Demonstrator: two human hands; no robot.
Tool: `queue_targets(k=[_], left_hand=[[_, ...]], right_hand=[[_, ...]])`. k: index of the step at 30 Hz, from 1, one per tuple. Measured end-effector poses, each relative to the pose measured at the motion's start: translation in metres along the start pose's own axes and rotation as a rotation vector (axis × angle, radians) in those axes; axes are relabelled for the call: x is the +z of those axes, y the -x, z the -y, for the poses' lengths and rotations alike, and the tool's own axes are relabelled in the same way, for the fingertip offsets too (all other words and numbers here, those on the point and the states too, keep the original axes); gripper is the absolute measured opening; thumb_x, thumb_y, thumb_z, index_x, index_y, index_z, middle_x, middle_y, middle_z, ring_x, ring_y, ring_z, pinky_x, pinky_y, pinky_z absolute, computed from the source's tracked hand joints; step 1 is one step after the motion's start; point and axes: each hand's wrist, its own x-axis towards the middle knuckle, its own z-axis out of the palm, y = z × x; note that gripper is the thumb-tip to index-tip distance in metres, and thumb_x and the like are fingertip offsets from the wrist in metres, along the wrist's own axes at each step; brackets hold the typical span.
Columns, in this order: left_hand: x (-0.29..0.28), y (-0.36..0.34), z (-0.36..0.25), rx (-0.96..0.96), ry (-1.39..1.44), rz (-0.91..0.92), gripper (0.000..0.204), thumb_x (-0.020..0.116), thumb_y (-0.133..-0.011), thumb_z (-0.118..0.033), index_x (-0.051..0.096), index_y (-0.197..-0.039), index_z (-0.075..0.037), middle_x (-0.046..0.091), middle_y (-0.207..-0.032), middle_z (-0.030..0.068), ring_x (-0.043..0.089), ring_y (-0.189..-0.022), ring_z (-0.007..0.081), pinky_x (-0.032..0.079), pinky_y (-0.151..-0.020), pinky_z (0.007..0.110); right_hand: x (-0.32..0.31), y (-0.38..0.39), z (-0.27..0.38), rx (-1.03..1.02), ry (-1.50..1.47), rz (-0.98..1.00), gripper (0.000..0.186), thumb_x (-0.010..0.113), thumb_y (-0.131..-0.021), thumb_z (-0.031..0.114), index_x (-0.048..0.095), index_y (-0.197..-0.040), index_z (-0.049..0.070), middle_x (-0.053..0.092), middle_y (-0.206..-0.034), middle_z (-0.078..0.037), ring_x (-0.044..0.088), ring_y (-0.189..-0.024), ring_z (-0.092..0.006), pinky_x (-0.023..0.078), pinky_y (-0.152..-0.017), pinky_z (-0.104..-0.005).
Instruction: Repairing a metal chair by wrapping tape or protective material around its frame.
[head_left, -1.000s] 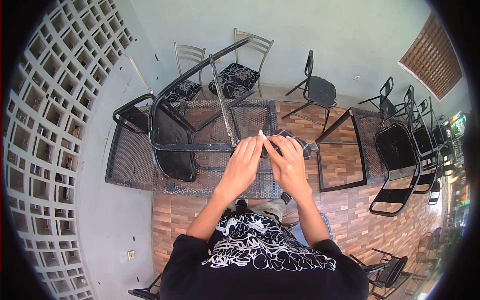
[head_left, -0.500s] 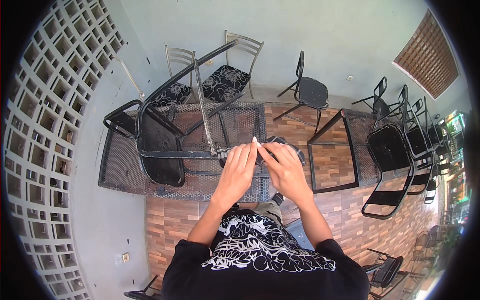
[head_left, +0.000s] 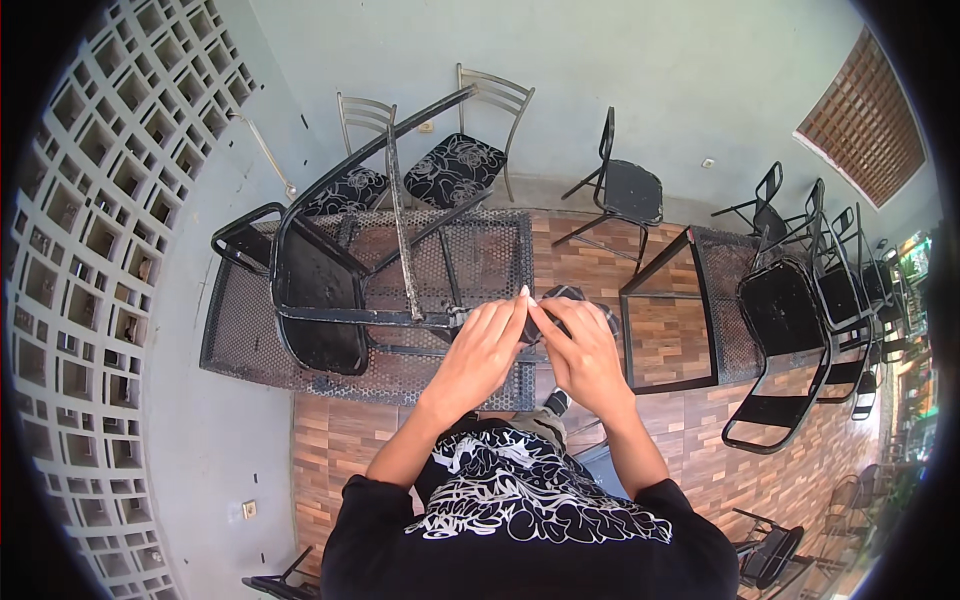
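Observation:
A black metal-framed chair [head_left: 322,290] lies tipped over, its legs pointing right and upward. A dark plaid cloth [head_left: 563,293] is bunched at the right end of its nearer leg [head_left: 370,318]. My left hand [head_left: 482,348] is curled over the cloth where the leg runs in under it. Beside it, my right hand [head_left: 585,352] closes on the cloth's right part. Both sets of fingertips meet in a peak at the middle. The leg under my hands is hidden, and most of the cloth is covered by my fingers.
Under the chair is a perforated dark metal table [head_left: 240,340]. To the right stands an open black frame [head_left: 668,384] joined to another perforated top. Two patterned-seat chairs [head_left: 455,168] and a black chair [head_left: 630,190] line the back wall. Several stacked black chairs [head_left: 785,305] crowd the right.
My two hands, with the cloth, have shifted slightly right along the chair leg, uncovering more of it on the left. The whole view has drifted a little; the chair lies the same way.

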Motion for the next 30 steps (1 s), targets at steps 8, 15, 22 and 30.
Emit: queue_targets(k=[8,15,22,30], left_hand=[[-0.009,0.017,0.016,-0.032,0.022,0.000,0.080,0.072,-0.090,0.000,0.035,-0.159,0.013,0.059,-0.134,0.0240,0.058,-0.125,0.0393,0.046,-0.111,0.049],[-0.024,0.032,0.034,-0.064,0.036,0.011,0.079,0.071,-0.090,0.002,0.035,-0.159,0.013,0.058,-0.135,0.0245,0.057,-0.127,0.0416,0.046,-0.113,0.050],[-0.021,0.035,0.039,-0.039,0.054,-0.027,0.080,0.071,-0.088,0.003,0.036,-0.159,0.013,0.058,-0.133,0.0242,0.057,-0.125,0.0404,0.046,-0.111,0.050],[-0.015,0.027,0.029,-0.039,-0.072,-0.012,0.078,0.072,-0.089,-0.002,0.037,-0.158,0.013,0.060,-0.131,0.0231,0.058,-0.123,0.0386,0.046,-0.111,0.049]], right_hand=[[0.019,-0.012,0.017,-0.019,0.080,-0.007,0.053,0.071,-0.084,-0.001,0.068,-0.137,0.001,0.067,-0.129,-0.015,0.065,-0.117,-0.0357,0.049,-0.104,-0.0500],[0.049,-0.021,0.033,-0.011,0.095,-0.014,0.054,0.072,-0.084,0.001,0.068,-0.138,0.001,0.067,-0.129,-0.014,0.065,-0.117,-0.0349,0.048,-0.106,-0.0496],[0.052,-0.020,0.033,-0.023,0.110,-0.042,0.055,0.071,-0.084,0.001,0.067,-0.139,0.001,0.067,-0.129,-0.014,0.065,-0.118,-0.0335,0.047,-0.106,-0.0486],[0.044,-0.014,0.028,0.001,0.066,-0.039,0.057,0.071,-0.084,-0.002,0.065,-0.141,0.000,0.066,-0.132,-0.015,0.064,-0.122,-0.0361,0.047,-0.107,-0.0502]])
